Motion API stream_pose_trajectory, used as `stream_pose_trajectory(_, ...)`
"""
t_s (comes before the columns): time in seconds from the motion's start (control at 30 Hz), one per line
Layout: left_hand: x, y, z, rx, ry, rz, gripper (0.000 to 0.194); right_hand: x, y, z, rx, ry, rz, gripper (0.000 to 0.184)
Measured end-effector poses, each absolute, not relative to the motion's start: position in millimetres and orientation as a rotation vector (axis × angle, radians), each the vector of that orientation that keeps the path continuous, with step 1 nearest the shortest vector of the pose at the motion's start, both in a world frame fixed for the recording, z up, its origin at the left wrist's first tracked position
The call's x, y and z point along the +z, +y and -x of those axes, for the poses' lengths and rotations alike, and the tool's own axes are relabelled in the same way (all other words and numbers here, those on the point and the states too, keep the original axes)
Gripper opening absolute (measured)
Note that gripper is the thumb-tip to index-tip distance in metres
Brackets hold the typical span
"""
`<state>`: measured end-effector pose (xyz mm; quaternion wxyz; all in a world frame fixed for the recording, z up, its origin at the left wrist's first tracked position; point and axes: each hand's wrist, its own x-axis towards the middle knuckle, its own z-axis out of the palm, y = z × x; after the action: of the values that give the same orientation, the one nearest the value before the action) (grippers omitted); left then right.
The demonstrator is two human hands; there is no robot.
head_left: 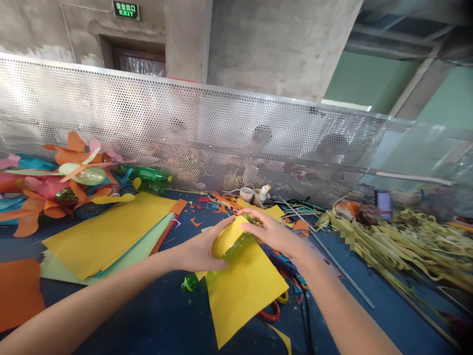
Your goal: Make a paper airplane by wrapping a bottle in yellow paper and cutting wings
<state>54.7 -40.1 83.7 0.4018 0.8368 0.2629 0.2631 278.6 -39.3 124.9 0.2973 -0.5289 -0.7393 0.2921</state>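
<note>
My left hand [207, 249] and my right hand [268, 229] close around a piece of yellow paper [231, 235], curved against a clear, greenish plastic bottle [240, 246]. The left thumb and fingers grip its left side; the right fingers press on its top and right side. Much of the bottle is hidden by paper and hands. Beneath them a larger yellow sheet [246, 296] slopes toward me. A small green bottle top [189, 282] lies left of that sheet. From under its right edge shows a red loop handle [271, 312], perhaps of scissors.
Stacked coloured paper [111, 236] lies left, below a heap of paper-petalled bottles [74, 182]. Paper scraps, small cups [247, 195] and a white rod [342, 271] lie beyond and right. Dried husks [402, 246] cover the right side. A perforated metal screen [221, 128] stands behind the table.
</note>
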Motion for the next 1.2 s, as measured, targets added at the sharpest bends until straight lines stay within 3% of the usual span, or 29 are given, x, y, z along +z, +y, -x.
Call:
stream_pose_trajectory(0.27,79.7,-45.7,-61.3,0.802,0.709,-2.345,0.067,132.2,-48.4,-272.3,0.799,-1.982,1.453,0.04)
stream_pose_trajectory(0.77,76.8,-25.3,-53.0,0.637,0.717,-2.082,0.087,128.3,-42.4,-278.0,0.924,-1.945,1.49,0.04)
stream_pose_trajectory(1.03,69.0,-19.0,-51.1,0.55,0.789,-2.013,0.084,124.4,-42.7,-271.2,1.024,-1.906,1.463,0.042)
stream_pose_trajectory(1.2,74.4,-21.4,-48.1,0.546,0.652,-1.742,0.082,131.6,-45.2,-275.1,1.141,-1.9,1.287,0.035)
